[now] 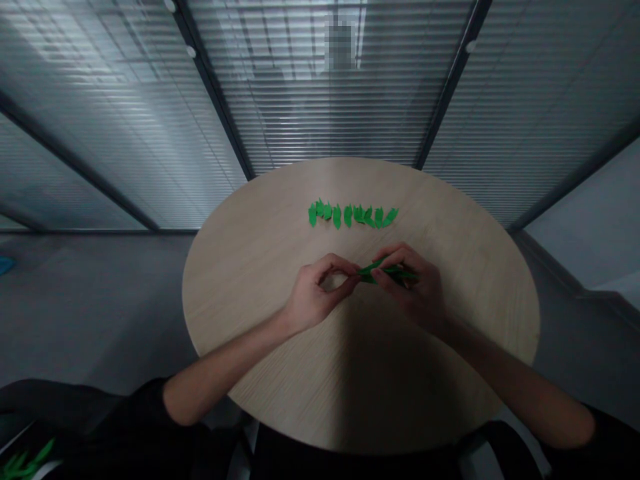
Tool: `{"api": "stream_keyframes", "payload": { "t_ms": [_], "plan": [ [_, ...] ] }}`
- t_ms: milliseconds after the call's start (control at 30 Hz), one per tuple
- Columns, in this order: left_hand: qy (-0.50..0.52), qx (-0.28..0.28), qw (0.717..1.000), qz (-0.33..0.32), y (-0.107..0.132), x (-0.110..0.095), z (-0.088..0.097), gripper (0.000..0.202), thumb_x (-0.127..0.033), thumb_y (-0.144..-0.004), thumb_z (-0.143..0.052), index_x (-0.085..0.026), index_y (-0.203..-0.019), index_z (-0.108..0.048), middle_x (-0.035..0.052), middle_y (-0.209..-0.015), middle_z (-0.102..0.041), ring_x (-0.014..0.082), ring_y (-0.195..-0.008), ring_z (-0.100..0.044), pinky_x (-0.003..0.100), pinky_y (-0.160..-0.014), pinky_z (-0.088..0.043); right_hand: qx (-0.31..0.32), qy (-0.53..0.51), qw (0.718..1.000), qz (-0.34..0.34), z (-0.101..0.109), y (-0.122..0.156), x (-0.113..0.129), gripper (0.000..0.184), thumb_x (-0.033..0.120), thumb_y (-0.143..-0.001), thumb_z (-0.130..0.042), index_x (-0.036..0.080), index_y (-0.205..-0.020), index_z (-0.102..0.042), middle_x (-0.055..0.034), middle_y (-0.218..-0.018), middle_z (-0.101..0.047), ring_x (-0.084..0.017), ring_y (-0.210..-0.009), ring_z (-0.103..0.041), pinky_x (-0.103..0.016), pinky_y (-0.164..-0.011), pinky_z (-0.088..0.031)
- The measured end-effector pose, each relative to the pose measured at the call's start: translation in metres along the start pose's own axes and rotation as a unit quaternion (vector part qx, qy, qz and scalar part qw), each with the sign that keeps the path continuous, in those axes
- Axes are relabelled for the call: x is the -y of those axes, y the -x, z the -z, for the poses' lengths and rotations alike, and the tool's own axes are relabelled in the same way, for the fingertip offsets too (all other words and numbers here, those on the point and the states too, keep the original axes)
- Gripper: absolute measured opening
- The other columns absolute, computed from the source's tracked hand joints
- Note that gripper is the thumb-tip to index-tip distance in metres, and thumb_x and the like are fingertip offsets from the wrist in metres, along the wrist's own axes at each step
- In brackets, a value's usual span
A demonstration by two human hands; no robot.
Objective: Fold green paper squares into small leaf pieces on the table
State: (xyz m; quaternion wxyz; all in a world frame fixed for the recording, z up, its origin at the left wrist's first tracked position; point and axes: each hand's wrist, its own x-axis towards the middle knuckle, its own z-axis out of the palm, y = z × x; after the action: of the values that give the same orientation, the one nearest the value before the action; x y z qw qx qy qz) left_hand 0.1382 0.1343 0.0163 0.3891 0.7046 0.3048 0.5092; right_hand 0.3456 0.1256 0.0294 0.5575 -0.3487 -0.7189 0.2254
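Over the middle of the round table, both hands hold a narrow green folded piece with a pointed end, possibly paper. The thumb and fingertips of my left hand pinch its left tip. My right hand is closed around the other part, its fingers covering much of the piece. Farther back on the wood lies a row of several small green leaf-like pieces, some apart and some touching. Their exact kind is too small to tell.
More green leaf-like strips sit at the lower left corner, beside a dark chair or bag-like shape. Glass partitions with blinds stand just behind the table. A blue object lies on the grey floor at the far left.
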Motion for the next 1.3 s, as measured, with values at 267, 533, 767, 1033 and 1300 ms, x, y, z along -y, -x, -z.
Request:
{"api": "stream_keyframes", "payload": {
  "t_ms": [267,533,767,1033,1300],
  "plan": [
    [0.0,-0.014,1.0,0.006,-0.0007,-0.0031,-0.0015,0.005,-0.018,-0.09,-0.074,-0.017,-0.089,-0.068,0.0051,-0.09,-0.078,0.0141,-0.083,-0.076,0.025,-0.079,-0.062,-0.005,0.007,1.0,0.002,-0.0005,0.0006,-0.0003,0.011,0.018,-0.089,-0.073,0.023,-0.084,-0.065,-0.0019,-0.094,-0.068,-0.015,-0.08,-0.064,-0.029,-0.069,-0.051],
    [0.005,-0.014,1.0,0.011,0.0016,0.0004,-0.001,0.009,-0.019,-0.091,-0.074,-0.018,-0.095,-0.066,0.0046,-0.092,-0.079,0.0145,-0.085,-0.077,0.024,-0.078,-0.061,-0.016,0.02,1.0,-0.002,-0.0019,0.0004,-0.0001,0.012,0.018,-0.089,-0.073,0.023,-0.083,-0.064,-0.0016,-0.091,-0.068,-0.015,-0.079,-0.064,-0.03,-0.071,-0.051],
    [0.006,0.002,1.0,-0.001,0.001,-0.0013,-0.0012,0.014,-0.014,-0.089,-0.069,-0.018,-0.102,-0.063,0.0053,-0.096,-0.078,0.0146,-0.088,-0.077,0.024,-0.081,-0.061,-0.018,0.033,0.999,0.004,-0.0014,0.0008,-0.0024,0.012,0.021,-0.089,-0.073,0.023,-0.083,-0.064,-0.002,-0.09,-0.069,-0.016,-0.08,-0.065,-0.032,-0.072,-0.053],
    [0.004,-0.002,1.0,0.024,-0.0001,-0.0035,-0.0018,0.011,-0.022,-0.091,-0.071,-0.018,-0.098,-0.064,0.006,-0.093,-0.078,0.0166,-0.085,-0.077,0.027,-0.078,-0.063,-0.015,0.034,0.999,0.01,-0.002,0.0007,0.0006,0.011,0.02,-0.089,-0.073,0.024,-0.084,-0.063,-0.0021,-0.091,-0.068,-0.016,-0.08,-0.065,-0.032,-0.072,-0.054],
    [-0.008,-0.007,1.0,0.027,0.0,-0.0035,-0.0016,0.009,-0.024,-0.093,-0.07,-0.017,-0.096,-0.065,0.0062,-0.092,-0.078,0.0166,-0.085,-0.077,0.026,-0.078,-0.062,-0.017,0.033,0.999,0.001,-0.0024,0.0012,-0.0013,0.011,0.021,-0.089,-0.073,0.024,-0.083,-0.064,-0.0021,-0.09,-0.068,-0.017,-0.079,-0.065,-0.032,-0.072,-0.053]
  ]
}}
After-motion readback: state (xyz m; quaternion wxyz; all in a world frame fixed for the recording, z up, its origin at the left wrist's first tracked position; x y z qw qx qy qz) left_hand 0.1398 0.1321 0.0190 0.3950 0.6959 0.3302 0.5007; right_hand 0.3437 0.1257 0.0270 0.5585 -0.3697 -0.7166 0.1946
